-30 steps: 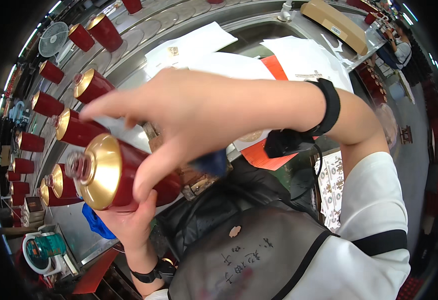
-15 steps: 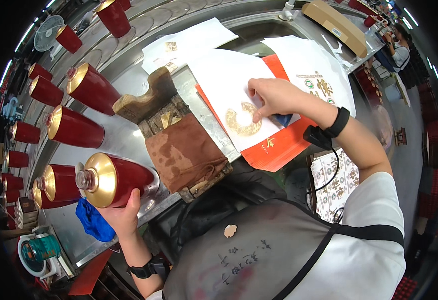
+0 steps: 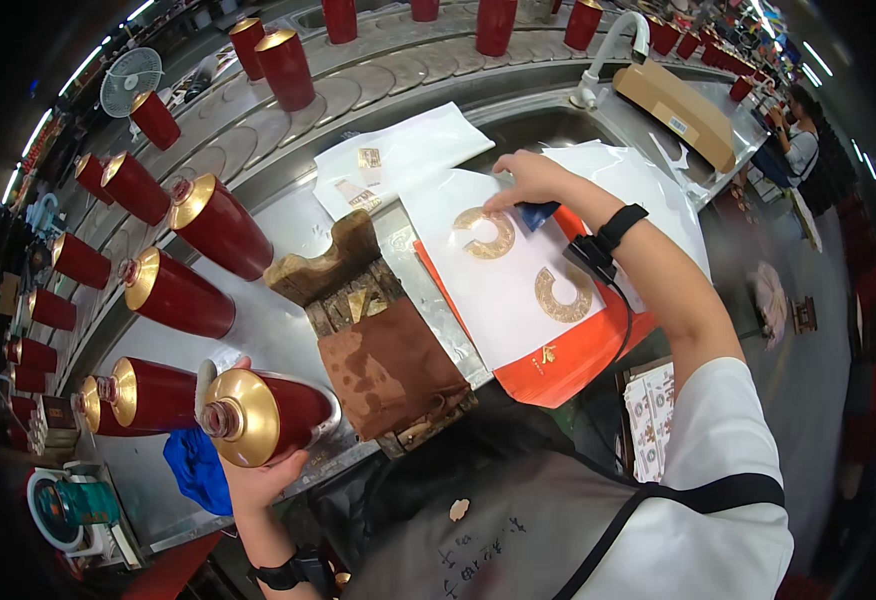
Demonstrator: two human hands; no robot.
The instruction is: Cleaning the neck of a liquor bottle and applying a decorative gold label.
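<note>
The left hand (image 3: 256,484), at eight o'clock, is wrapped around a red bottle (image 3: 296,410) with a gold top. The right hand (image 3: 536,182), at one o'clock, has fingertips at the edge of a gold sticker (image 3: 499,236) on white paper (image 3: 501,325); I can't tell if they pinch it. Another sticker (image 3: 575,306) lies at three o'clock. A brown cloth (image 3: 388,365) covers part of a wooden stand (image 3: 320,268), around seven o'clock.

The metal bench (image 3: 276,332) bears several red bottles (image 3: 220,228) at left, a crumpled blue cloth (image 3: 196,472) at its near edge, a wooden cradle (image 3: 320,268) mid-way, orange-red paper (image 3: 538,377) under white sheets (image 3: 493,310), and a long cardboard box (image 3: 676,116) beyond the sink (image 3: 533,128).
</note>
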